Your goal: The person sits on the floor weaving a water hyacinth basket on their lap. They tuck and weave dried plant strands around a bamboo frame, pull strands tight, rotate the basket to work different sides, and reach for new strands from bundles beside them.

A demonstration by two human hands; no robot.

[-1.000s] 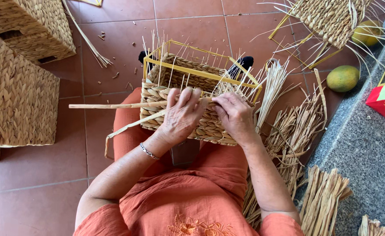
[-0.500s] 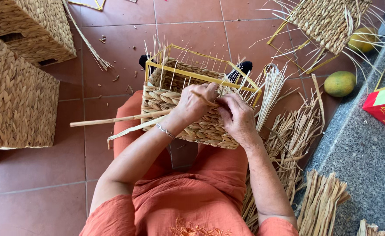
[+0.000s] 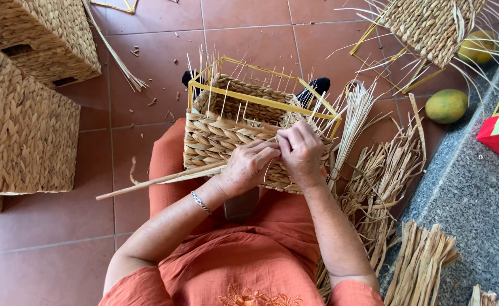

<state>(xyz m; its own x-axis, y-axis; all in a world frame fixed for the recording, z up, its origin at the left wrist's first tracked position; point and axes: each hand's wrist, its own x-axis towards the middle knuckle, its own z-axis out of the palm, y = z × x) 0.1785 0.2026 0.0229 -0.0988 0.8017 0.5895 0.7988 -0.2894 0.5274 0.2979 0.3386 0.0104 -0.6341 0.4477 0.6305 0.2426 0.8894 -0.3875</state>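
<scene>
Both hands, left (image 3: 248, 167) & right (image 3: 301, 152), pinched together on half-woven straw basket w/ yellow wire frame (image 3: 232, 133), long reed strand (image 3: 159, 180) trailing left.

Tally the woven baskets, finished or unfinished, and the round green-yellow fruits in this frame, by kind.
Finished woven baskets at left: 2
Unfinished baskets on yellow frames: 2, one on the lap under the left hand and right hand, one at top right
Fruits: 2
Total: 6
</scene>
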